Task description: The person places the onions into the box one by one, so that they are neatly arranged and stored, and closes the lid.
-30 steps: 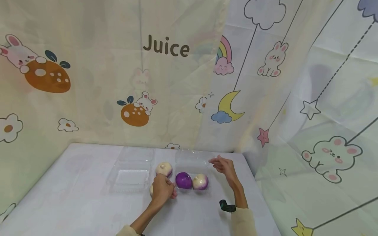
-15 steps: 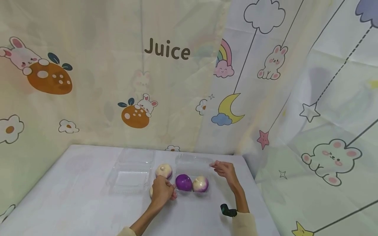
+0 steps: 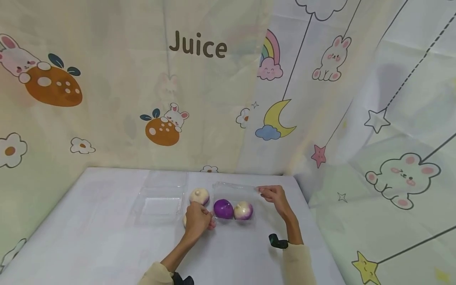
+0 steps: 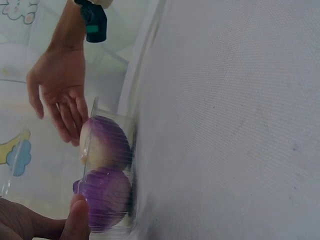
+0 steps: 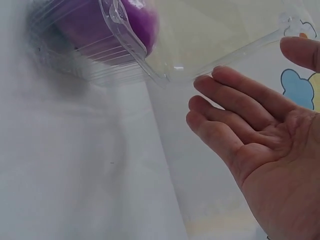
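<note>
A clear plastic clamshell box (image 4: 131, 120) holds two round vegetables, perhaps turnips or onions: one purple (image 3: 223, 209), one cream with purple (image 3: 244, 210). Its clear lid (image 3: 235, 190) is raised at the back. My left hand (image 3: 198, 218) pinches the box's left side, its thumb on the rim in the left wrist view; the other fingers are hidden there. At the lid's right corner is my right hand (image 3: 277, 199), palm up with extended fingers and thumb apart. Its fingertips (image 5: 200, 82) meet or nearly meet the lid's edge.
Left of my left hand stands a second clear clamshell box (image 3: 160, 209), lid laid back. Between the boxes sits another cream-and-purple vegetable (image 3: 199, 196); one more (image 3: 184, 221) is mostly hidden by my left hand. A printed curtain (image 3: 206, 118) hangs behind the white table (image 3: 99, 237).
The right box's lid has swung up and forward from lying back. My right hand has moved slightly with it. My left hand keeps its place; the head view has tilted a little.
</note>
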{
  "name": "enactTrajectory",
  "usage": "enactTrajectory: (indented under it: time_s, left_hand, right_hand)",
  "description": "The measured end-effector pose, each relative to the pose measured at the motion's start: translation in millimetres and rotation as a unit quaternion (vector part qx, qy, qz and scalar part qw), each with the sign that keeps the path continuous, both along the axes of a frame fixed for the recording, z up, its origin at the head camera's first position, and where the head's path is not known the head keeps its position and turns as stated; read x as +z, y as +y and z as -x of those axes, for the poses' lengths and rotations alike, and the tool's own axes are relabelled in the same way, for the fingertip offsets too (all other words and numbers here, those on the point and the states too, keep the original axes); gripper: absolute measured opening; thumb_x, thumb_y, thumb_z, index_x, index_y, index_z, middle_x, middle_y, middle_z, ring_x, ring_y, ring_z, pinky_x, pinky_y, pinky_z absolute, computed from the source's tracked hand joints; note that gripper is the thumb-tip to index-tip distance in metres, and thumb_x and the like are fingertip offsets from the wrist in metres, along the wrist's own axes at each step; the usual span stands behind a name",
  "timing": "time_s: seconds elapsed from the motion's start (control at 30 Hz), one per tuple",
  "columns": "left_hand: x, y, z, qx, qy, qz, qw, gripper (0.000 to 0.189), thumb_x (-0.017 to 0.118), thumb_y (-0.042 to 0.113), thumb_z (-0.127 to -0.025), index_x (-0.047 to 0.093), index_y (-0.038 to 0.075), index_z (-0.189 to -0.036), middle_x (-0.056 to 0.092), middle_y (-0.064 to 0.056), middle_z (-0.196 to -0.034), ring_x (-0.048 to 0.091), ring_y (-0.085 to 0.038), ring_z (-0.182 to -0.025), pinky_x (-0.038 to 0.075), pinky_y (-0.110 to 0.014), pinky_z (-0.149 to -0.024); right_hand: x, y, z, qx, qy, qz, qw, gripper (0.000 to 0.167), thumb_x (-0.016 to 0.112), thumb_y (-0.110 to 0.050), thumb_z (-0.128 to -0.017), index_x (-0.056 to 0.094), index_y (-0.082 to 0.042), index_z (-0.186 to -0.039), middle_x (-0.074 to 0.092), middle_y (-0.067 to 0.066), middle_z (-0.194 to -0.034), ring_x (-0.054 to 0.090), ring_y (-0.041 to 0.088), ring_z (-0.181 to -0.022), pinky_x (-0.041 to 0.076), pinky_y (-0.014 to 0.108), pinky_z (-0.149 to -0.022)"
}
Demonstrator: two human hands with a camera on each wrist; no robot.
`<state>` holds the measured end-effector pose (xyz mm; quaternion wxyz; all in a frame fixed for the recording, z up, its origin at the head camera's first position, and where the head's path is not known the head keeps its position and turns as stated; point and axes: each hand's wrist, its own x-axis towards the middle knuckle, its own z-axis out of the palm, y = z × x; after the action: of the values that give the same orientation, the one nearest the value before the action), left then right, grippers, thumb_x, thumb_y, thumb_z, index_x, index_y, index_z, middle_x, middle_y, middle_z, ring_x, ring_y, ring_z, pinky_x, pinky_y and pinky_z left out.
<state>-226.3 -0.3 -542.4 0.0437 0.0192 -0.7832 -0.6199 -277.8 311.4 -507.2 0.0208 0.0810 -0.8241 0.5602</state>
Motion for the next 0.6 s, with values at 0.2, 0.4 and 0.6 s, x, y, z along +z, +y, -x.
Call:
enactTrajectory:
  time_s: [0.2,0.4,0.6]
  left_hand:
    - [2.1,-0.1,2.3,0.000,-0.006,-0.008,0.9999,0.013,0.076,-0.011,-0.091,0.072,-0.013,-0.079,0.071,-0.011,-0.055,0.068,-0.015,-0.042,0.062,-0.035,-0.045]
    - [3.4,-0.4,0.7,0.007,-0.013,-0.008,0.9999,0.016,0.075,-0.010,-0.091,0.072,-0.011,-0.075,0.071,-0.012,-0.055,0.069,-0.016,-0.042,0.062,-0.035,-0.045]
    - [1.3,-0.9,-0.7,0.003,-0.018,-0.006,0.9998,0.017,0.075,-0.010,-0.092,0.074,-0.013,-0.075,0.071,-0.011,-0.055,0.069,-0.016,-0.043,0.062,-0.034,-0.046]
  right_hand:
    - [4.3,-1.6,-2.8,0.010,0.019,-0.049,0.9985,0.036,0.060,-0.021,-0.107,0.078,0.003,-0.128,0.076,0.024,-0.135,0.074,0.037,-0.123,0.056,0.067,-0.111]
    - [3.7,-5.5,-6.9,0.009,0.034,-0.101,0.9943,0.035,0.062,-0.016,-0.102,0.079,0.002,-0.126,0.079,0.021,-0.129,0.077,0.033,-0.117,0.061,0.060,-0.103]
    - [-2.6,-9.1,-10.1,0.011,0.024,-0.124,0.9920,0.035,0.064,-0.007,-0.101,0.074,0.006,-0.131,0.076,0.023,-0.134,0.072,0.042,-0.129,0.058,0.060,-0.111]
